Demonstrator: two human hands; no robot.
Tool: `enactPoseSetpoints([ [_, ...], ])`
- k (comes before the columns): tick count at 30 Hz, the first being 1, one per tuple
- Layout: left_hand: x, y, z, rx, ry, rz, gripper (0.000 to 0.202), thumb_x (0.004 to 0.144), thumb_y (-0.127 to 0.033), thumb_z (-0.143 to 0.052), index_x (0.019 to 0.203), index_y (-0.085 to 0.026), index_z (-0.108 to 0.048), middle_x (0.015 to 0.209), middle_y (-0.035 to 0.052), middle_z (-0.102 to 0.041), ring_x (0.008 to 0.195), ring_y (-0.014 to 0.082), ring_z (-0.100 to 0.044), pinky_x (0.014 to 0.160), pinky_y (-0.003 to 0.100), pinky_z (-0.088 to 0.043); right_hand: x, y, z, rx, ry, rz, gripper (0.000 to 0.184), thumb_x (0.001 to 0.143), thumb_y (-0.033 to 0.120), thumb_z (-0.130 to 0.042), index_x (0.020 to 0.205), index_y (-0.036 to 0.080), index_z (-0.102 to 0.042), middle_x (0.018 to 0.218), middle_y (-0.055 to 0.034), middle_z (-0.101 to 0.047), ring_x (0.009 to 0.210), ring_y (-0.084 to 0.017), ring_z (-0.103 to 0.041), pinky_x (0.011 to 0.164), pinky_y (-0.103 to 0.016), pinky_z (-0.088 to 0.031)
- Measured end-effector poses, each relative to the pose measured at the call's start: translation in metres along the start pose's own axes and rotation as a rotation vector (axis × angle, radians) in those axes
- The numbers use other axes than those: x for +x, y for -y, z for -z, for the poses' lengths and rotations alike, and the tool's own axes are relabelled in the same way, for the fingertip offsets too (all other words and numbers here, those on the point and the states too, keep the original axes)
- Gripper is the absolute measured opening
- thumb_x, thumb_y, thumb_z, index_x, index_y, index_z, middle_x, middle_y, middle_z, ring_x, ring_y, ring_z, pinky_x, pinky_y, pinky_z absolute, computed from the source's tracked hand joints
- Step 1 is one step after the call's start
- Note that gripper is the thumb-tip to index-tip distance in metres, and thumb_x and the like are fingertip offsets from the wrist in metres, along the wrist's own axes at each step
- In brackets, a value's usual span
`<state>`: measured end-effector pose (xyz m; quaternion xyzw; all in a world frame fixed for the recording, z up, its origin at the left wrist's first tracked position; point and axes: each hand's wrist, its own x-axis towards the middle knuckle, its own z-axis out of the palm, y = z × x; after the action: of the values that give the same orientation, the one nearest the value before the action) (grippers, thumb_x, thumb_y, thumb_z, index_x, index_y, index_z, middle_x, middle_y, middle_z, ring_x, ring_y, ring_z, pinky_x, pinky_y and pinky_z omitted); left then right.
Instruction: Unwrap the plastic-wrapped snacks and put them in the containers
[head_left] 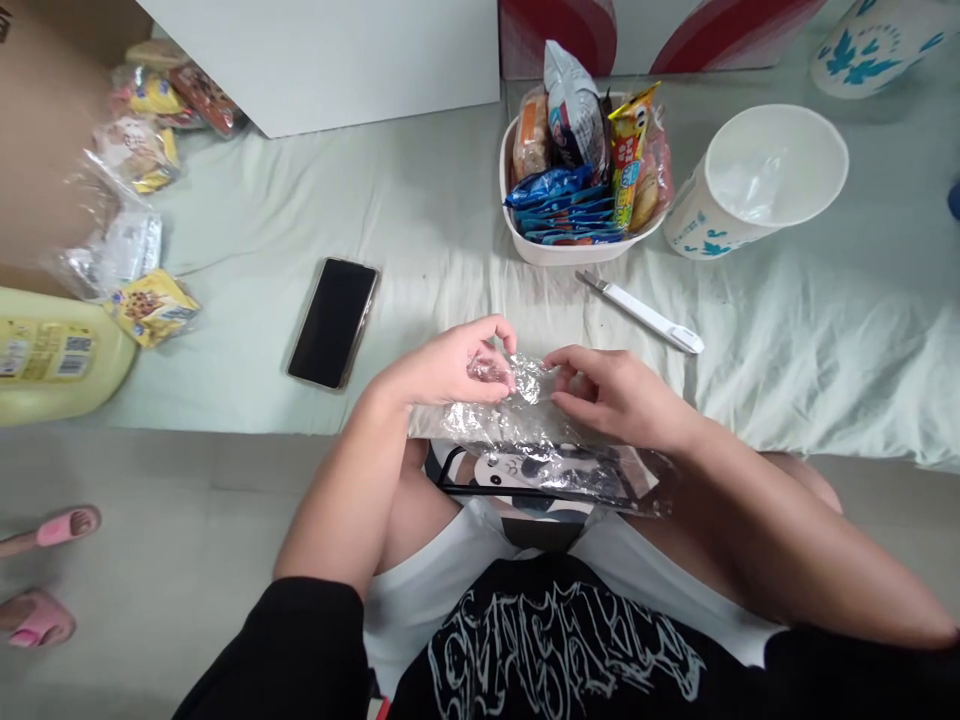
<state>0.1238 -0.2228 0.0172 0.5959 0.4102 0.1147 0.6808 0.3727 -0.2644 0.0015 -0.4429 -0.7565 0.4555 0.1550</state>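
Crumpled clear plastic bag [499, 425] stretches between my hands at the table's front edge and hangs down towards my lap. My left hand [450, 365] is curled around a bunched part of it, thumb and index finger slightly apart. From the other side, my right hand [619, 395] has its bent fingers on the bag's right part; the exact grip is hard to see. Below the bag, across my lap, lies a flat item with a panda-like print [517, 468] and a dark edge, partly covered by the film.
Beyond my hands stand a white tub [544, 250] of packaged snacks and a paper cup [705, 220] with clear plastic inside. A white utility knife [645, 315] lies near my right hand. A phone [332, 322] and wrapped snacks [156, 305] are at left; another person's slippers [67, 525] show below.
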Motion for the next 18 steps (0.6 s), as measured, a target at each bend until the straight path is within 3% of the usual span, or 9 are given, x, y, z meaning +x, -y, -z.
enactPoseSetpoints([
  [4,0.0,0.003,0.003,-0.011,-0.077,-0.045,0.039,0.07,-0.024,-0.077,0.1,-0.024,-0.052,0.08,-0.0027,-0.069,0.068,0.0125,-0.066,0.062,0.026,-0.052,-0.005,-0.002,0.001,0.062,0.014,-0.046,0.035,0.091,0.034,-0.057,0.121,0.017,-0.061,0.082,-0.0014,-0.072,0.063,-0.012,-0.061,0.062,-0.03,-0.047],
  [8,0.004,0.011,0.01,-0.092,-0.332,-0.203,0.04,0.066,-0.024,-0.08,0.096,-0.024,-0.054,0.081,-0.0019,-0.065,0.07,0.0124,-0.063,0.063,0.027,-0.053,-0.006,0.0,0.0,0.076,0.011,-0.071,0.019,0.09,0.033,-0.057,0.102,0.02,-0.061,0.077,-0.0004,-0.069,0.061,-0.012,-0.056,0.061,-0.03,-0.044],
  [11,0.007,0.016,0.016,-0.24,-0.472,-0.321,0.046,0.065,-0.032,-0.084,0.101,-0.025,-0.056,0.094,0.0019,-0.068,0.087,0.0175,-0.069,0.071,0.029,-0.057,-0.004,0.003,-0.001,0.087,-0.045,-0.087,0.013,0.089,0.034,-0.058,0.088,0.022,-0.055,0.069,0.001,-0.06,0.06,-0.012,-0.051,0.06,-0.03,-0.041],
  [14,0.007,0.016,0.017,-0.356,-0.341,-0.222,0.059,0.066,-0.046,-0.088,0.113,-0.022,-0.061,0.111,0.0079,-0.073,0.102,0.0226,-0.072,0.079,0.032,-0.06,-0.003,0.006,-0.002,0.094,-0.078,-0.135,0.016,0.09,0.036,-0.058,0.084,0.022,-0.052,0.06,0.0037,-0.051,0.057,-0.011,-0.046,0.06,-0.031,-0.038],
  [16,0.005,0.014,0.015,-0.35,-0.201,-0.092,0.062,0.068,-0.051,-0.088,0.115,-0.018,-0.064,0.11,0.0109,-0.076,0.099,0.0226,-0.074,0.078,0.031,-0.06,-0.002,0.008,-0.003,0.089,-0.086,-0.15,0.017,0.09,0.035,-0.058,0.083,0.022,-0.051,0.059,0.0045,-0.048,0.056,-0.011,-0.044,0.06,-0.031,-0.036],
  [18,0.004,0.011,0.012,-0.288,-0.133,-0.043,0.055,0.071,-0.052,-0.088,0.109,-0.016,-0.069,0.101,0.0107,-0.079,0.09,0.02,-0.074,0.074,0.028,-0.058,-0.001,0.008,-0.003,0.08,-0.078,-0.149,0.015,0.089,0.034,-0.058,0.083,0.022,-0.051,0.059,0.005,-0.046,0.055,-0.01,-0.042,0.06,-0.031,-0.035],
])
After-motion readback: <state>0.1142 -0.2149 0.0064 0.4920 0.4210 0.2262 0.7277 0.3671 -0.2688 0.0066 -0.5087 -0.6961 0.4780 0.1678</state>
